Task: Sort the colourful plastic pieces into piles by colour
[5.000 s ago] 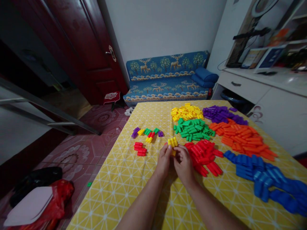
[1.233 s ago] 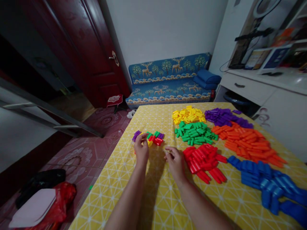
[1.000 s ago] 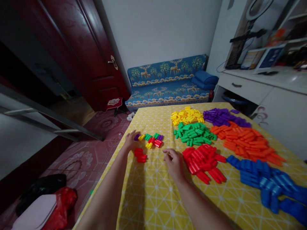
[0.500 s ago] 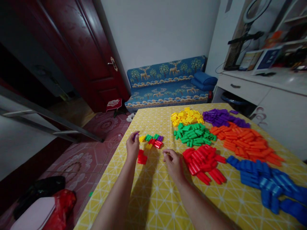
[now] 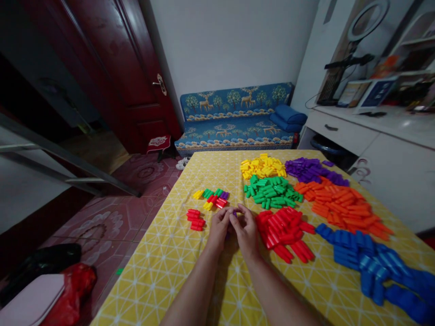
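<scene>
My left hand point(image 5: 220, 227) and my right hand point(image 5: 245, 230) meet over the table, fingertips together in a pinch. A small purple plastic block point(image 5: 234, 213) shows between them, mostly covered by the fingers. Just beyond the hands lies a cluster of joined blocks: green pieces point(image 5: 208, 194), a yellow one point(image 5: 198, 194), a purple one point(image 5: 224, 195) and red ones point(image 5: 221, 203). Left of my left hand sits a separate group of red blocks point(image 5: 196, 220). A pile of red blocks point(image 5: 283, 228) is close beside my right hand.
Sorted piles of yellow point(image 5: 263, 167), green point(image 5: 273, 192), purple point(image 5: 309, 170), orange point(image 5: 341, 203) and blue blocks point(image 5: 370, 256) cover the right side of the yellow tablecloth point(image 5: 163, 271). Behind the table stands a blue patterned sofa point(image 5: 234, 127). A white cabinet point(image 5: 390, 167) is at right.
My left hand has moved right, from beside the cluster to my right hand, bringing the purple block along. Both hands now touch at the fingertips. The view has shifted slightly.
</scene>
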`<state>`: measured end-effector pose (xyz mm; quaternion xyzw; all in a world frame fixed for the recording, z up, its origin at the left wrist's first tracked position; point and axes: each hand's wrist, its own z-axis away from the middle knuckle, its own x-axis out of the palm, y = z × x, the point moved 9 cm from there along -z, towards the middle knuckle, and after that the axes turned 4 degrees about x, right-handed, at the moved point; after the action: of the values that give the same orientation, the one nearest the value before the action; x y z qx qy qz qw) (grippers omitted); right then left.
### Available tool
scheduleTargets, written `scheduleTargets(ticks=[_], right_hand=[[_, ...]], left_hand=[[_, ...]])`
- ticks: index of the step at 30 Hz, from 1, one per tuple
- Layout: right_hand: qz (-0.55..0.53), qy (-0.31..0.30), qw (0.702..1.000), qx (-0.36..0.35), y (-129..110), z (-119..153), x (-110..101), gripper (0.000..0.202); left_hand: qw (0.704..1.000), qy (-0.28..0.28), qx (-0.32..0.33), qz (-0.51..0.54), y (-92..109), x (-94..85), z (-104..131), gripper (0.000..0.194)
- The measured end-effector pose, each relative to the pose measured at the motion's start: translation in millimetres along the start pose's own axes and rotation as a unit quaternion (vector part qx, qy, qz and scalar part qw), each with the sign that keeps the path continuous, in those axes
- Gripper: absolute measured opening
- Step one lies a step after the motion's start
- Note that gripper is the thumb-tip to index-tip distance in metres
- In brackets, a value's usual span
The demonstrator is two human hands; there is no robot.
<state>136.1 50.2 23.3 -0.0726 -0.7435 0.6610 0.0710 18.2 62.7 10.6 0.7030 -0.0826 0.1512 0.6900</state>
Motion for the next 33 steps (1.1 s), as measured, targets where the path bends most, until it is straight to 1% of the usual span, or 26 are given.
scheduleTargets(ticks=[3,6,8,10,12,13,15,17,19,22,24,27,33], right_hand=[[0.016,-0.013,1.0,-0.023,-4.1,0.6,3.2,0.034],[0.023,-0.01,0.998,-0.057,-8.7,0.2,1.8,0.028],[-0.006,0.0,0.999,-0.039,-3.3,-1.8,-1.2,0.029],[-0.051,0.026,0.998,-0.008,5.3,-3.4,-7.0,0.031],[-0.072,0.053,0.996,0.008,10.1,-3.0,-12.4,0.033],[-0.07,0.058,0.996,0.007,9.6,-2.0,-13.3,0.033],[-0.054,0.032,0.998,-0.007,3.5,0.9,-8.6,0.032],[-0.04,-0.023,0.998,-0.035,-7.0,5.4,1.4,0.03],[-0.033,-0.07,0.995,-0.069,-17.8,10.4,10.1,0.028],[-0.02,-0.094,0.989,-0.116,-28.7,14.6,16.2,0.025],[0.011,-0.106,0.986,-0.126,-29.3,14.8,21.3,0.021],[0.053,-0.124,0.985,-0.111,-25.8,13.9,28.8,0.017],[0.058,-0.115,0.984,-0.121,-30.4,14.6,29.2,0.013]], left_hand=[[0.999,0.024,0.014,0.03,5.8,-3.1,3.4,0.034],[0.999,0.025,0.013,0.044,6.4,-0.8,6.1,0.04],[0.998,0.023,0.011,0.056,5.2,0.2,5.9,0.046],[0.995,0.025,0.0,0.098,1.9,-1.4,3.5,0.05],[0.984,0.024,-0.022,0.177,-2.8,-4.7,-0.2,0.052],[0.973,0.024,-0.036,0.225,-5.3,-7.1,-2.1,0.051],[0.948,0.024,-0.065,0.312,-9.9,-11.7,-4.8,0.049],[0.925,0.016,-0.08,0.371,-10.7,-15.0,-5.9,0.05],[0.91,-0.003,-0.078,0.408,-7.6,-14.7,-5.7,0.057],[0.894,-0.041,-0.065,0.441,-0.5,-8.6,-3.8,0.067],[0.893,-0.065,-0.058,0.442,4.1,-3.1,-1.7,0.071],[0.9,-0.093,-0.055,0.423,9.1,3.8,1.8,0.074],[0.9,-0.097,-0.062,0.42,11.5,6.5,4.8,0.075]])
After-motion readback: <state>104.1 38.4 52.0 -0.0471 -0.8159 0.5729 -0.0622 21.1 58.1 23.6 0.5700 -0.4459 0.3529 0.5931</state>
